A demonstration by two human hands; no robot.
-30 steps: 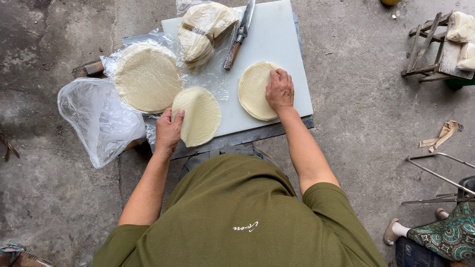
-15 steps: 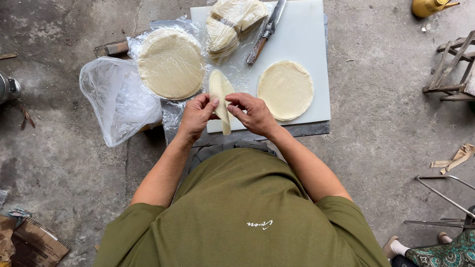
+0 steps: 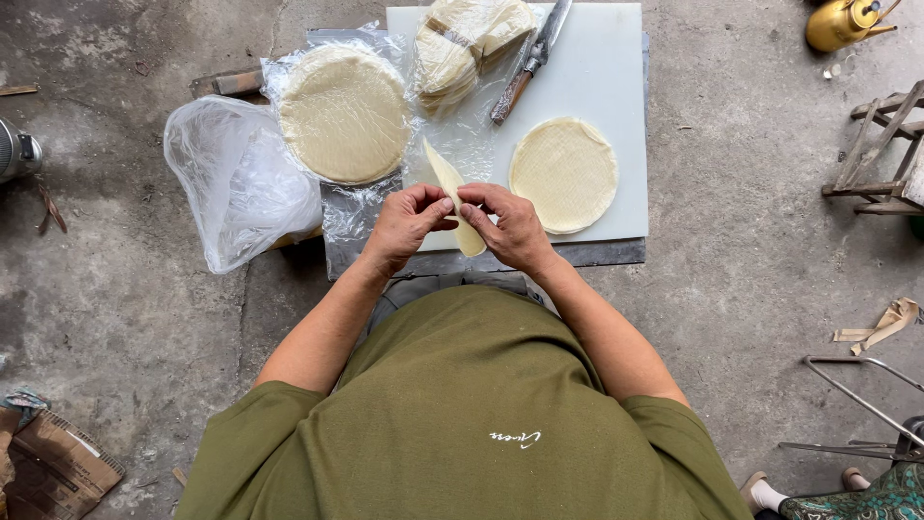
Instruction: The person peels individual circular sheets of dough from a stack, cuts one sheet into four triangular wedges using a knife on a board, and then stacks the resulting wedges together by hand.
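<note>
My left hand (image 3: 404, 221) and my right hand (image 3: 510, 226) both pinch the edge of a thin round pale wrapper (image 3: 450, 185), held up edge-on above the near rim of a white cutting board (image 3: 597, 67). A single round wrapper (image 3: 564, 173) lies flat on the board to the right of my hands. A stack of round wrappers (image 3: 345, 113) sits on clear plastic at the left. A pile of cut wrapper pieces (image 3: 460, 43) lies at the board's far side, with a knife (image 3: 527, 63) beside it.
A crumpled clear plastic bag (image 3: 236, 178) lies on the concrete floor at the left. A brass kettle (image 3: 847, 21) and a wooden frame (image 3: 876, 144) are at the right; metal rods (image 3: 857, 395) and another person's foot (image 3: 765, 493) at the lower right. Cardboard (image 3: 53, 467) lies lower left.
My right hand left the flat wrapper on the board and joined my left hand at the other wrapper, which was lifted from flat to edge-on between both hands.
</note>
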